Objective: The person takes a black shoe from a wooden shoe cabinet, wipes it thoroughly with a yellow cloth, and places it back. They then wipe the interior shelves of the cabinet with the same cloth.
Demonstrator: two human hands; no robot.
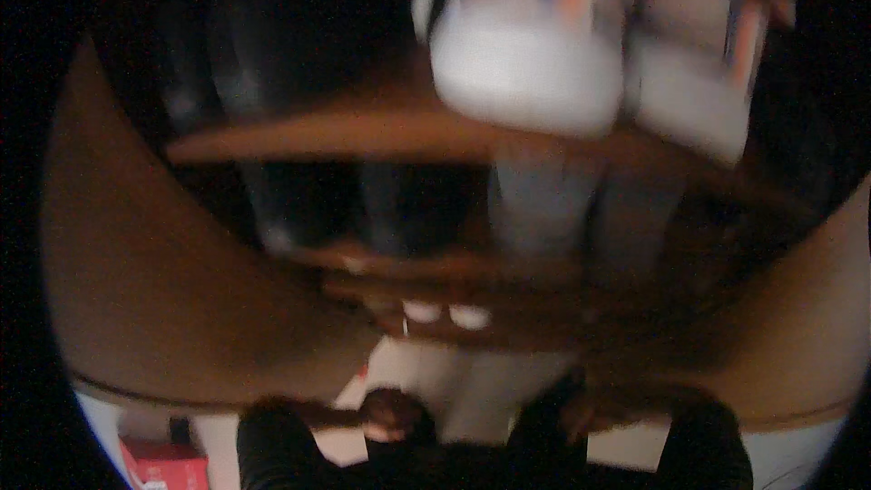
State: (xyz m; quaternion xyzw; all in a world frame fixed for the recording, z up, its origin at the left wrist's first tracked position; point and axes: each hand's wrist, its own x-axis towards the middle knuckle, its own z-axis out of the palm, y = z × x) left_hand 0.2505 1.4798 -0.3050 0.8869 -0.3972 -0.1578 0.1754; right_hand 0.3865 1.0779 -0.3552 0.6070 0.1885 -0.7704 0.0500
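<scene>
My left hand (392, 415) hangs low in the view, close to my body, blurred and dim. My right hand (578, 414) is also low, on the other side of my dark clothing, and is hardly lit. Neither hand shows a clear object in it, and the fingers cannot be made out. Before me stands a wooden shoe cabinet, its upper shelf (340, 133) bearing a pair of white-soled sneakers (531, 68) with blue and orange stripes. Dark shoes (238, 75) stand left of them. On the lower shelf (435, 263) are dark footwear (422, 207) and a greyish pair (541, 207).
Brown panels, seemingly cabinet doors, flank the shelves at left (163, 286) and right (789, 327). Two small pale shapes (446, 314) show below the lower shelf. A red box (170, 466) with writing is at bottom left, by the pale floor (469, 381).
</scene>
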